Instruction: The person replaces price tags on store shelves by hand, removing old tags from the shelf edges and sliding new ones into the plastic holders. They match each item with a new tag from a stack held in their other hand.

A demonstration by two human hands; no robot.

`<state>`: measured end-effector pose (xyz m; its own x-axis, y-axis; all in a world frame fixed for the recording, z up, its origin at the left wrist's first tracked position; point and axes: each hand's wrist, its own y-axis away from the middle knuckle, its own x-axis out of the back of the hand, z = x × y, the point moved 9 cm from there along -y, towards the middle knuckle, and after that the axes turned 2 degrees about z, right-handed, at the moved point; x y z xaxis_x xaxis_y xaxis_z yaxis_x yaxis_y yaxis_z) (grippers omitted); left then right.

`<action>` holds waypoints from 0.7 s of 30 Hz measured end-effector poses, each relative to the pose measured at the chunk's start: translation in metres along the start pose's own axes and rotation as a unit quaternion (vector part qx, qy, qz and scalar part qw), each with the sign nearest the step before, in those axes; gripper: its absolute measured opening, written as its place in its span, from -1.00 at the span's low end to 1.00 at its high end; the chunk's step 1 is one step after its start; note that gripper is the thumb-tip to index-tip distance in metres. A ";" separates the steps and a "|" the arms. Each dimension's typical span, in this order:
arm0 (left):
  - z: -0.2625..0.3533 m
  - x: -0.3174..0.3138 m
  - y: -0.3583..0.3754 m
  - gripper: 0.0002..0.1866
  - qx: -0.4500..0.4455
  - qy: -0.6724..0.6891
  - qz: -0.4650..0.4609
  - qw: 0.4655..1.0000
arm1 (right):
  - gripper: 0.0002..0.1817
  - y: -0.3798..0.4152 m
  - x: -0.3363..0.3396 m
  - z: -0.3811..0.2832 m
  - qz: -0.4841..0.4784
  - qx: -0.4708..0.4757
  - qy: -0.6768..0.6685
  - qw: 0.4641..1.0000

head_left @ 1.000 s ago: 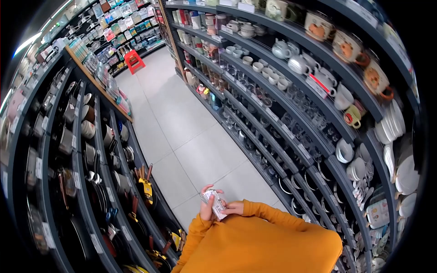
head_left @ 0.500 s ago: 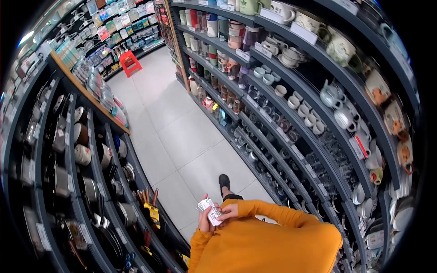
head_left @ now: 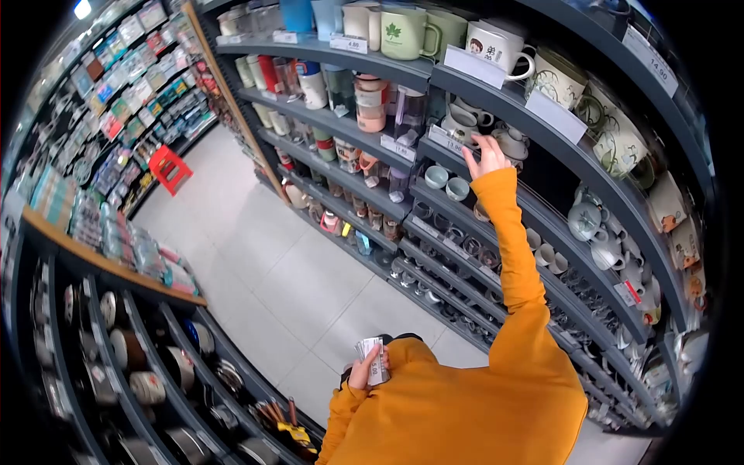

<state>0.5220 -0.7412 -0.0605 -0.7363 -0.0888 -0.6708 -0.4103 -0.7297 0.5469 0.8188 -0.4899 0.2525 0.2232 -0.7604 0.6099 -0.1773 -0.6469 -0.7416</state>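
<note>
- The left hand point(head_left: 361, 373) is closed around a small stack of price tags point(head_left: 373, 358), held close to the chest above the orange sleeve, thumb and fingers clamped on the stack's lower edge.
- The stack stands roughly upright, and dark printing shows on its front card, too small to read.
- The right hand point(head_left: 486, 154) is raised at the end of a stretched arm, fingers spread apart and holding nothing.
- Its fingertips point(head_left: 470, 150) touch or nearly touch the front edge of a grey shelf point(head_left: 504, 174), just beside a white price label point(head_left: 444, 140) on the shelf strip; whether they grip the label cannot be told.
- Just behind the hand sit white teapots and cups point(head_left: 465, 118), and just below it two pale green bowls point(head_left: 447, 183).
- On the shelf above stand a green mug with a leaf print point(head_left: 404, 32) and a white mug point(head_left: 497, 46).
- To the left along the same rack are jars and tumblers point(head_left: 370, 102).
- Across the tiled floor point(head_left: 287, 263), the opposite rack holds pots and pans point(head_left: 147, 380).
- A red stool point(head_left: 170, 167) stands far down the aisle.
</note>
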 end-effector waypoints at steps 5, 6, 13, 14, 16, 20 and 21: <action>0.074 0.010 -0.043 -0.64 0.018 0.013 -0.042 0.999 | -0.80 -0.016 -0.012 0.013 -0.056 -0.101 -0.015 0.993; 0.090 0.014 -0.051 -0.64 0.017 0.006 -0.043 0.999 | -0.79 -0.018 -0.016 0.016 -0.129 -0.183 -0.020 0.974; 0.235 0.008 -0.070 -0.60 -0.065 0.007 -0.091 0.994 | -0.86 0.016 0.003 -0.061 0.083 -0.153 -0.162 0.971; 0.256 0.002 -0.069 -0.60 -0.080 -0.001 -0.114 0.990 | -0.85 0.043 -0.025 -0.083 0.020 -0.191 -0.215 0.957; 0.294 -0.005 -0.072 -0.58 -0.112 -0.021 -0.164 0.980 | -0.85 0.115 -0.094 -0.146 -0.083 -0.287 -0.387 0.872; 0.312 0.014 -0.090 -0.55 -0.038 -0.069 -0.167 0.983 | -0.82 0.216 -0.168 -0.257 -0.234 -0.458 -0.429 0.742; 0.316 0.018 -0.091 -0.55 -0.036 -0.055 -0.177 0.982 | -0.82 0.219 -0.173 -0.265 -0.230 -0.462 -0.451 0.728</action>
<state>0.3764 -0.4623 0.0360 -0.6098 0.2507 -0.7518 -0.6155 -0.7475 0.2500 0.4872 -0.5152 0.0582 0.9273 -0.3743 -0.0058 -0.3620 -0.9003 0.2416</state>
